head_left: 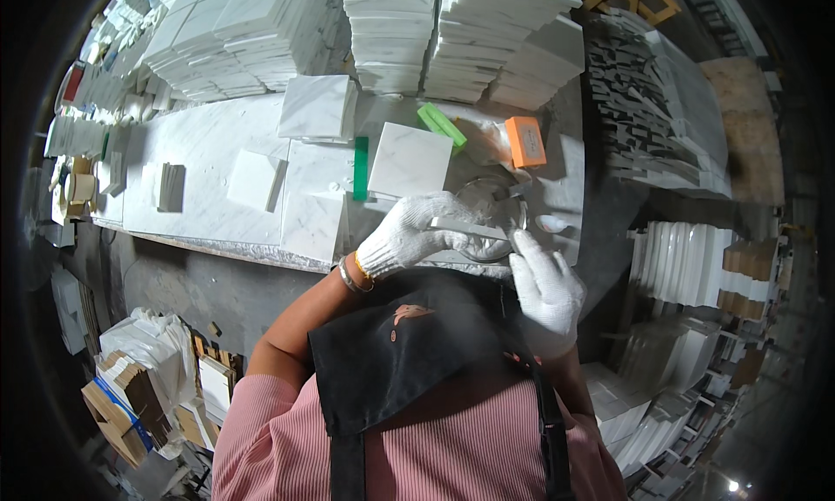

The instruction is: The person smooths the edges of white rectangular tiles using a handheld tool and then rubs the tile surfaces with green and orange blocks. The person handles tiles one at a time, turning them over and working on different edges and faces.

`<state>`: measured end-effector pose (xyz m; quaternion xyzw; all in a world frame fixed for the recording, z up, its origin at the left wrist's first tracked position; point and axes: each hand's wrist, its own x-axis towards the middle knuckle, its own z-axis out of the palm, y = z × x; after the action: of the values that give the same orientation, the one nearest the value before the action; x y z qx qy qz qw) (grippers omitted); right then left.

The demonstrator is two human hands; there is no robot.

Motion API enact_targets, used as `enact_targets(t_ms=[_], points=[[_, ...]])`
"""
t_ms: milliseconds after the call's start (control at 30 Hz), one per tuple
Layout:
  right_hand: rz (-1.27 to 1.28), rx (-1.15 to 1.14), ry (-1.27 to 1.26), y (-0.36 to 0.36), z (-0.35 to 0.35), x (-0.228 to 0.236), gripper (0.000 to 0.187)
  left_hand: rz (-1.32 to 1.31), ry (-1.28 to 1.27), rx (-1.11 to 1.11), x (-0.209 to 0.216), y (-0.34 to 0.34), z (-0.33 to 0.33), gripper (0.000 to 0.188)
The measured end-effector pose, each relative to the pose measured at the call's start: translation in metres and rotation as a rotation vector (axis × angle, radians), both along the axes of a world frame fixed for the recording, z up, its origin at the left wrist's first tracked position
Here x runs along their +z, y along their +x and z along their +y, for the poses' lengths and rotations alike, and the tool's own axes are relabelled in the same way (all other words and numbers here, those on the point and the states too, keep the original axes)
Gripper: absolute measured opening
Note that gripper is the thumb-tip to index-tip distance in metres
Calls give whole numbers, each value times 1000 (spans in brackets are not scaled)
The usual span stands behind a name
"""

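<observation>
Both my hands wear white knitted gloves and meet over the table's front edge. My left hand is closed around a white marble tile, held with its narrow edge facing up. At the tile's right end, the bent fingers of my right hand press together; whatever is between them is hidden. Beneath the hands lies a round, shiny dish, partly covered by them. Just beyond my left hand, a square marble tile lies flat, with a green strip along its left side.
A green block and an orange box lie behind the dish. Tall tile stacks line the table's far side. Smaller tiles sit on the marble tabletop at left. Racked slabs stand at right.
</observation>
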<state>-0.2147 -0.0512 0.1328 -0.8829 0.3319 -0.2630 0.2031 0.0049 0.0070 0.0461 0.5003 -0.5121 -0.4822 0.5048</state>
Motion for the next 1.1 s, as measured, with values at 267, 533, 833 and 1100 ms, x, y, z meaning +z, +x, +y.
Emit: enact_targets(t_ms=[267, 533, 833, 1100], points=[[-111, -369, 359, -41, -6, -25, 28, 114, -26, 71, -2, 4, 4, 38], [372, -265, 170, -35, -7, -110, 22, 53, -26, 88, 8, 3, 2, 45], [265, -576, 790, -61, -29, -67, 42, 40, -8, 135, 4, 5, 3, 35], [-387, -589, 724, -142, -92, -203, 35, 7, -141, 129, 10, 5, -5, 42]])
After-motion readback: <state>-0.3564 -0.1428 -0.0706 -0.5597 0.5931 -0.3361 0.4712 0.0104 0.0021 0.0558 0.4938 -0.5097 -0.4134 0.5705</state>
